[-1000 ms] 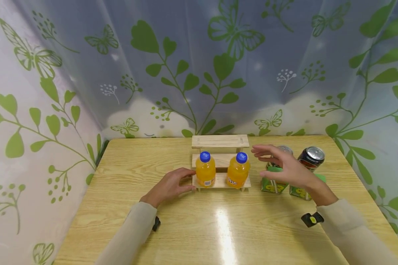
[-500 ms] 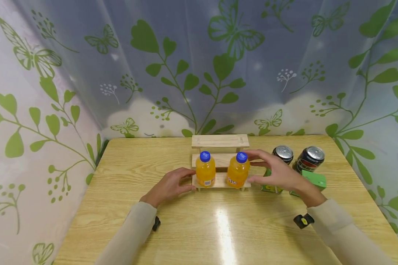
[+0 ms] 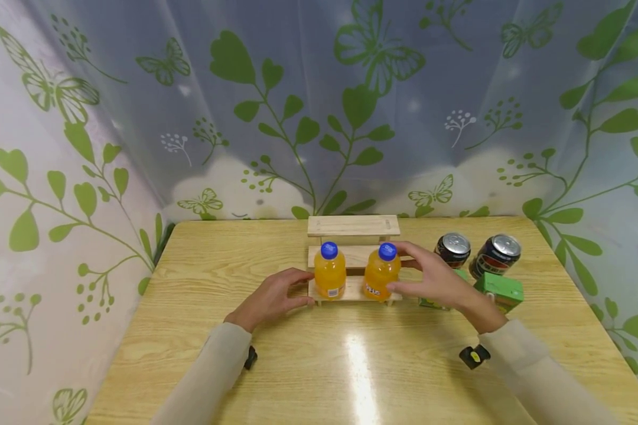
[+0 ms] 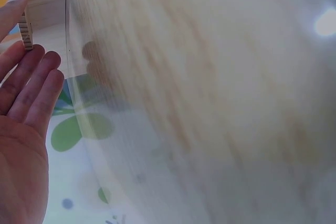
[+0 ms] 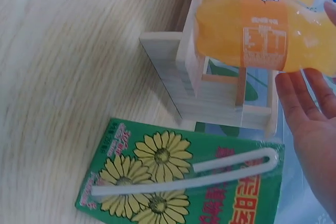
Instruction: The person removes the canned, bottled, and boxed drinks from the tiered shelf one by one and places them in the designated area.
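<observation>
A small stepped wooden rack (image 3: 353,226) stands at the back of the table, and two orange drink bottles with blue caps stand upright on its lowest step. My left hand (image 3: 270,300) holds the left end of that step between thumb and fingers, near the left bottle (image 3: 329,274). With thumb in front and fingers behind, my right hand (image 3: 430,277) grips the right bottle (image 3: 381,274). The right wrist view shows the fingers against the side of this bottle (image 5: 265,38), which still stands on the rack. Part of its right side is hidden in the head view.
Two dark drink cans, one (image 3: 453,250) beside the other (image 3: 497,255), stand right of the rack. Before them are two green drink cartons, the nearer-right one (image 3: 502,289) and one mostly behind my right hand, with a straw (image 5: 184,182). A patterned curtain (image 3: 276,136) backs the table.
My right hand has moved left from above the cartons and taken hold of the right bottle. My left hand has stayed at the rack's end.
</observation>
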`<state>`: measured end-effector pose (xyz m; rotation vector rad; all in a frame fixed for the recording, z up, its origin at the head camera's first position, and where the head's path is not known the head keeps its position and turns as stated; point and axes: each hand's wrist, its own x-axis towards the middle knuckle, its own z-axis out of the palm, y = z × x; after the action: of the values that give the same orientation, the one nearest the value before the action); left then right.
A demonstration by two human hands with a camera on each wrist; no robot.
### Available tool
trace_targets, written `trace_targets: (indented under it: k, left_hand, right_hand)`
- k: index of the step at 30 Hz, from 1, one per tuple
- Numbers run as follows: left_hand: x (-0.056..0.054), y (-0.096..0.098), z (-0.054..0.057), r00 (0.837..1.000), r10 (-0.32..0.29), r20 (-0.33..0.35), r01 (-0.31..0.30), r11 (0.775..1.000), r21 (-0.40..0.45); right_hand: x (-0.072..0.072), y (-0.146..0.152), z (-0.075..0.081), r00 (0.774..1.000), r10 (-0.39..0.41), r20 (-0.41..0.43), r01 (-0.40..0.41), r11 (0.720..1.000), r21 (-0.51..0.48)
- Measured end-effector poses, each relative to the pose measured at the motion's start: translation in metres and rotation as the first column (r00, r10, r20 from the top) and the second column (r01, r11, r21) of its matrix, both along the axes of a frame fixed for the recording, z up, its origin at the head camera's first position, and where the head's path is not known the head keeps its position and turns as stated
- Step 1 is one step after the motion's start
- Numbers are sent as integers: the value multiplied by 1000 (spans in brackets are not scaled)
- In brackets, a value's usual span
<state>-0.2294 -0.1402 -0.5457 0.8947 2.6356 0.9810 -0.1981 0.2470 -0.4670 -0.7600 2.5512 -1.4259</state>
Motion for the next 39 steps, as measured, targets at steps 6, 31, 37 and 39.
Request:
trace_targets:
  k: [6,31,37,39]
  left_hand:
    - [0,0,0,1000,1,-2,-1,1000,-8]
    - [1,1,1,1000,10,2,-10,1000,-11]
    - [2,1,2,1000,8,-3,-8,1000,0]
    - [2,1,2,1000,8,3,-8,1000,0]
  right_hand:
    - [1,-5,-2,998,-58,-25,58,998,8]
    - [14,18,31,976,-139,-166,143,990,12]
    - [25,34,45,967,-186,-174,186,982,-14]
    - [28,39,48,963,-195,-184,194,981,-21]
